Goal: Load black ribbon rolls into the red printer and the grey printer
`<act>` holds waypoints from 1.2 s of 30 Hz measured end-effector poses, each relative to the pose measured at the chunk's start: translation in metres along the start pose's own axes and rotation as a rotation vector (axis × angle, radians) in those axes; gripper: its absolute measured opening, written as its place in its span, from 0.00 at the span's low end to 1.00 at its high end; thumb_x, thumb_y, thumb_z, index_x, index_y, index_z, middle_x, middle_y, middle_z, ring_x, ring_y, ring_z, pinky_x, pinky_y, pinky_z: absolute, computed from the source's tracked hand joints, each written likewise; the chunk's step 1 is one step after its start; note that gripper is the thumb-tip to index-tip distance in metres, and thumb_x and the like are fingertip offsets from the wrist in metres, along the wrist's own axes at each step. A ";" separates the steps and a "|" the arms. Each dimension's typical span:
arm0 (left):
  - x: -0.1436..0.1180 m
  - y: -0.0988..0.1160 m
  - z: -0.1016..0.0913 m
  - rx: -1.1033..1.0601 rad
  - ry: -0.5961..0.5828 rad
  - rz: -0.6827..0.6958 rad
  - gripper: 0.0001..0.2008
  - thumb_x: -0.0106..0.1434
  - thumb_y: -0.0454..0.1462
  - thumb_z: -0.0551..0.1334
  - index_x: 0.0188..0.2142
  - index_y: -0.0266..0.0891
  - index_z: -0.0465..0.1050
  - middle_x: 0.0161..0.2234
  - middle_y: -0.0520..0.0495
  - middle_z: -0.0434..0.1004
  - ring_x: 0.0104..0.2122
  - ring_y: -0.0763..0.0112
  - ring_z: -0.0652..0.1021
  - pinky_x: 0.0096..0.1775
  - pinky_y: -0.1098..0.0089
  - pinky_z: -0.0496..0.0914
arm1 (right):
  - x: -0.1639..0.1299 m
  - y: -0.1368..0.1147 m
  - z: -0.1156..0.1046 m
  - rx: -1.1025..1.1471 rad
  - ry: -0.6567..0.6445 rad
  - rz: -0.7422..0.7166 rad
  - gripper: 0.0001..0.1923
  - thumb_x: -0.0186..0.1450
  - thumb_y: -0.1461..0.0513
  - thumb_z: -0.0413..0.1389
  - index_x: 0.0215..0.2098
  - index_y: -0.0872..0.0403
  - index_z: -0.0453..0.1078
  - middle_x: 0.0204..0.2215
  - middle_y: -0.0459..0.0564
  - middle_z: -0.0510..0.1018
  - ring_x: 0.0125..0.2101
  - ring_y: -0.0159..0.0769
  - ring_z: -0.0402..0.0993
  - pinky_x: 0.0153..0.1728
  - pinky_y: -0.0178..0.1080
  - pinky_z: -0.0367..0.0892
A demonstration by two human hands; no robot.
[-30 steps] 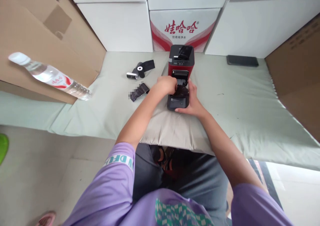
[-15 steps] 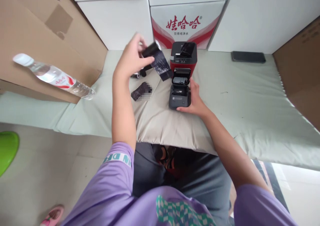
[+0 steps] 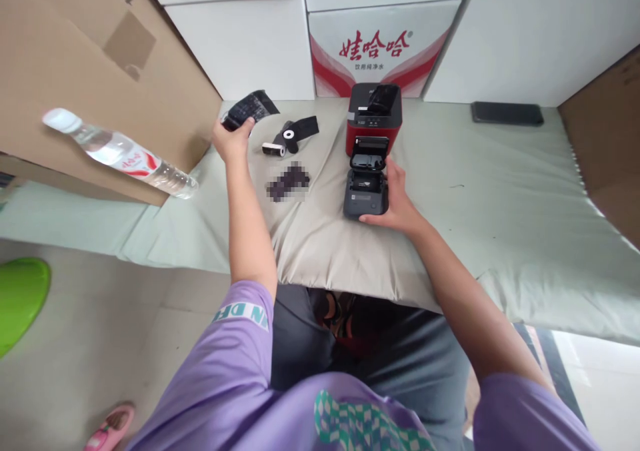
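Note:
My left hand [image 3: 233, 139] is closed on a black label roll [image 3: 254, 106], its loose strip stretching to the right, by the cardboard box at the back left. My right hand [image 3: 399, 201] is wrapped round the right side of a small dark grey label printer [image 3: 363, 204], whose lid is up. Behind that printer stands a larger red and black printer [image 3: 354, 131] with a crumpled black piece [image 3: 384, 98] on top. Two smaller rolls lie between my hands: a black roll [image 3: 290, 140] with its strip out and a roll with a white face [image 3: 273, 149].
A dark blurred item [image 3: 289, 182] lies in front of the rolls. A water bottle [image 3: 125, 156] leans at the left by a cardboard box [image 3: 100, 58]. White cartons [image 3: 240, 51] line the back. A black phone-like slab [image 3: 507, 113] lies at the back right of the cloth-covered surface [image 3: 450, 238].
My left hand has carried the label roll from beside the red printer leftward to the back left, uncovering the smaller rolls. My right hand stays on the small printer.

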State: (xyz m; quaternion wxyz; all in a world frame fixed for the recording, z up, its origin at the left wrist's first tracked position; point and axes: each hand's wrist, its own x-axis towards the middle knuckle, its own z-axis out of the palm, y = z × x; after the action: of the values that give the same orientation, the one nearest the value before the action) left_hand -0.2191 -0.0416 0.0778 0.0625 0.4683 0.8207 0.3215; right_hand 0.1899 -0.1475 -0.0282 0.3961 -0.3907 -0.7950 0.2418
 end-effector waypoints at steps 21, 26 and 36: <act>-0.011 -0.008 0.000 0.164 -0.082 -0.256 0.27 0.67 0.52 0.70 0.59 0.39 0.76 0.63 0.35 0.80 0.64 0.48 0.77 0.55 0.56 0.73 | 0.000 -0.003 -0.002 -0.040 -0.026 -0.001 0.82 0.48 0.29 0.71 0.83 0.44 0.28 0.77 0.64 0.45 0.79 0.71 0.43 0.77 0.74 0.49; -0.019 0.021 -0.043 0.172 -0.002 -0.027 0.37 0.70 0.54 0.67 0.68 0.33 0.65 0.64 0.43 0.77 0.65 0.64 0.73 0.54 0.63 0.61 | 0.000 -0.003 -0.002 -0.022 -0.041 0.028 0.83 0.46 0.30 0.72 0.83 0.44 0.29 0.77 0.64 0.45 0.79 0.73 0.41 0.77 0.75 0.47; -0.047 0.074 0.002 0.215 -0.281 0.318 0.26 0.60 0.45 0.76 0.56 0.44 0.75 0.52 0.44 0.81 0.62 0.53 0.73 0.59 0.55 0.70 | 0.001 -0.009 -0.004 -0.024 -0.031 0.035 0.82 0.46 0.31 0.73 0.83 0.44 0.31 0.78 0.63 0.47 0.80 0.72 0.41 0.78 0.74 0.46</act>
State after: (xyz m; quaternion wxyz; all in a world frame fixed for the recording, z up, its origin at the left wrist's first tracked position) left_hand -0.1382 -0.0523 0.1105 0.0746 0.6358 0.7493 0.1697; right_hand 0.1891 -0.1514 -0.0195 0.3744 -0.4055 -0.7970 0.2452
